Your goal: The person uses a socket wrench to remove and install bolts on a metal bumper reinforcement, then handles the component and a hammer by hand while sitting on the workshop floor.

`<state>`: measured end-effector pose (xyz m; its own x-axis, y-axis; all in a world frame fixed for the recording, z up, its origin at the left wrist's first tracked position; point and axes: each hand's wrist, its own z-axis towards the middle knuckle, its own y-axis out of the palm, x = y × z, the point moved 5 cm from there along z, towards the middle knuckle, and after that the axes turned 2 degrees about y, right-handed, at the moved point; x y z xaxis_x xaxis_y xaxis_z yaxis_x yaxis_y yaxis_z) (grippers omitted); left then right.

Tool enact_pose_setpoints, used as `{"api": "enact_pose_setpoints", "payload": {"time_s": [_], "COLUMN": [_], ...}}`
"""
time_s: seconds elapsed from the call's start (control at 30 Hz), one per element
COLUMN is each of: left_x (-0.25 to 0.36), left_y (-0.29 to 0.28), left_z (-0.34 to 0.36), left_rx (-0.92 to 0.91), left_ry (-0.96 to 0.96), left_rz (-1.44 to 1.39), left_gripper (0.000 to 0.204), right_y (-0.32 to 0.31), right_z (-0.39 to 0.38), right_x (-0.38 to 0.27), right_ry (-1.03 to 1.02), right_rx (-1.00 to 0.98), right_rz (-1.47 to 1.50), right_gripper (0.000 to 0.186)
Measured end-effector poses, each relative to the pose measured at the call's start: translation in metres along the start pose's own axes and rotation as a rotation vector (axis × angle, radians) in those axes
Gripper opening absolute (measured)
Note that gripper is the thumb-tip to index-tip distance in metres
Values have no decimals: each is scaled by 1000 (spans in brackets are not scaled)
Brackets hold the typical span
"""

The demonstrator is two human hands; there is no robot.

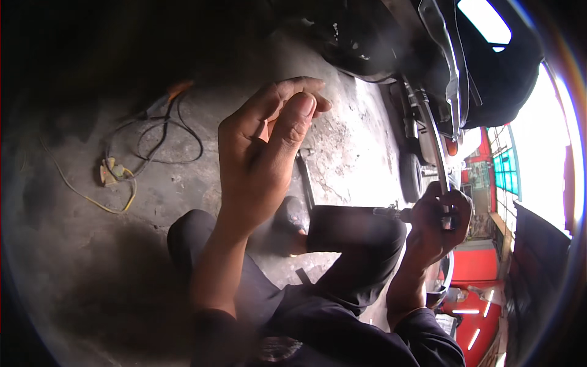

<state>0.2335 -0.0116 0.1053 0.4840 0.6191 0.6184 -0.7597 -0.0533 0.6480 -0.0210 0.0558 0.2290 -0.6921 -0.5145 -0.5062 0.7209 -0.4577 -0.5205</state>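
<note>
My left hand [260, 153] is raised in the middle of the view, over the concrete floor. Its fingers are loosely bent, the thumb tip lies in front of the fingertips, and nothing shows in it. At the right, my right hand [437, 226] is closed around the lower end of a long, slightly curved metal bar [435, 137] that runs up toward a dark vehicle body. A short dark metal piece [389, 212] sticks out on the thumb side of that fist. Whether it joins the bar I cannot tell, as the fingers hide the place.
Dark vehicle parts [379, 43] overhang the top right. On the floor at left lie a looped black cable [165, 137], an orange-ended tool [179, 90] and a yellow connector [111, 172] with a thin wire. My bent legs [361, 263] are below. A wheel [411, 176] stands beyond.
</note>
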Motion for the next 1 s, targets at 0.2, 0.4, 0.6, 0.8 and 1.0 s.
{"api": "enact_pose_setpoints", "payload": {"time_s": [0.2,0.4,0.6,0.8,1.0], "left_x": [-26,-52,-65,-84,-70], "left_y": [19,39,57,74,127], "left_z": [-3,-14,-26,-40,3], "left_rx": [-88,-175,-266,-333,-409], "left_ry": [-143,-291,-357,-375,-290], "left_rz": [-14,-14,22,144,209], "left_gripper": [29,23,24,26,32], "right_y": [-25,-46,-12,18,33], "right_z": [-12,-25,18,30,22], "right_x": [44,58,73,77,90], "right_ry": [62,66,119,304,597], "right_rx": [174,158,69,209,82], "right_rz": [267,280,683,1002,1736], "right_gripper": [47,36,15,34,31]}}
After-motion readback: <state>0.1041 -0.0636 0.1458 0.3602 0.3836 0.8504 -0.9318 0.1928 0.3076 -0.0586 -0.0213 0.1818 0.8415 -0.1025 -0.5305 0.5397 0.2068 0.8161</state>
